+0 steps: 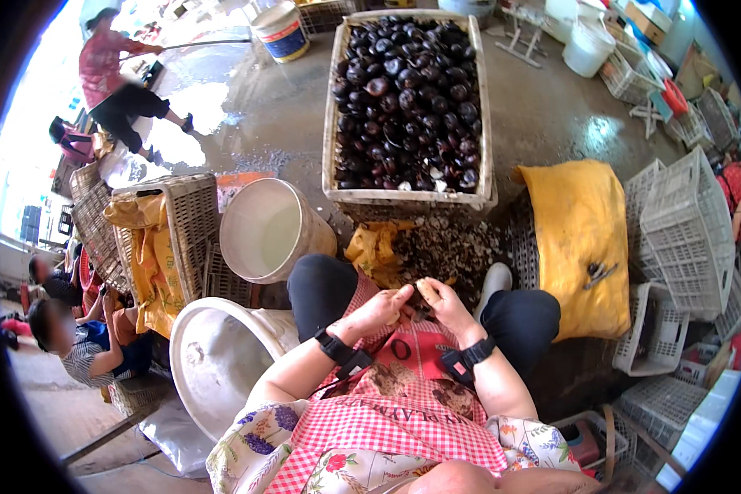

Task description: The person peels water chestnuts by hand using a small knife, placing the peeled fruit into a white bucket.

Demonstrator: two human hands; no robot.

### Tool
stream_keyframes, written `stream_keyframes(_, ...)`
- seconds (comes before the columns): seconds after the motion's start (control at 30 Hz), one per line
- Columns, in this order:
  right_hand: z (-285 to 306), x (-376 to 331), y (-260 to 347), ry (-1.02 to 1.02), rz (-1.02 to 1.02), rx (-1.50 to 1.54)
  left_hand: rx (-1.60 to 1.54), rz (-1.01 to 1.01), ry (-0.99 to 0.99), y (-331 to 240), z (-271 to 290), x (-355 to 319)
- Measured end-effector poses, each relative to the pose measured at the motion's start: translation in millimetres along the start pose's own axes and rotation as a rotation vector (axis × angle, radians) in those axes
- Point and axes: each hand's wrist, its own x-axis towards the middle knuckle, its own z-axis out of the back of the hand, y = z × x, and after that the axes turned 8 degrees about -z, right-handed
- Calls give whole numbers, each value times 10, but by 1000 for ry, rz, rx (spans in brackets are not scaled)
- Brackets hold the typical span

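Fingers (404, 291) of left hand (379, 312) and right hand (449, 308) are being held curled, contents unclear, dark round produce (407, 99) lying straight ahead of both.

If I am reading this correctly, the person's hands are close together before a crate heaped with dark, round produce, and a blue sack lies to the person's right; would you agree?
Not quite: the head view shows that the sack to the person's right is yellow, not blue. The left hand and right hand are indeed close together before a crate heaped with dark, round produce.
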Motion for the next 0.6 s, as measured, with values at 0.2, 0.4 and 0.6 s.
stream_keyframes(0.2,4,-96,-2,33,-281,305,330,-286,19,4,-50,-2)
stream_keyframes(0.4,28,-76,-222,95,-314,278,517,-432,-82,58,-25,23)
stream_keyframes(0.6,-111,-112,-109,-17,37,-236,681,-635,-57,122,-38,11)
